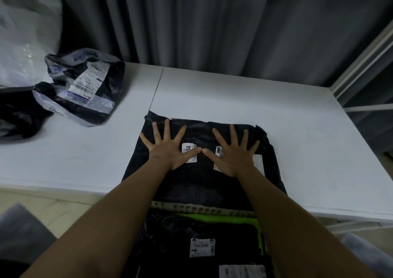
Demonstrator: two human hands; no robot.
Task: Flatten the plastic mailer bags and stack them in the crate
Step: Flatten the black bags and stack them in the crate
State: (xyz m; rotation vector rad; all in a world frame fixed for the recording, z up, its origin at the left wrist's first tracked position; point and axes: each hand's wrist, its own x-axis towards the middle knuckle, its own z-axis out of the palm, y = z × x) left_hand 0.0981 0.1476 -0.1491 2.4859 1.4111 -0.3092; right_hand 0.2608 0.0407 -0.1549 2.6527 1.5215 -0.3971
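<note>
A black mailer bag (pixel 202 184) with white labels lies flat on the white table (pixel 297 141), its near end hanging over the table's front edge. My left hand (pixel 170 148) and my right hand (pixel 234 154) press on it side by side, palms down, fingers spread, thumbs almost touching. Below the table edge stands the crate (pixel 204 209), its pale slotted rim showing, with black bags (pixel 202 235) with labels and a green edge stacked inside.
A crumpled black and grey mailer bag (pixel 85 88) lies at the table's back left, beside more dark bags (pixel 17 116) and a white bag (pixel 23 43). Grey curtains hang behind. A white frame (pixel 365 65) stands at the right.
</note>
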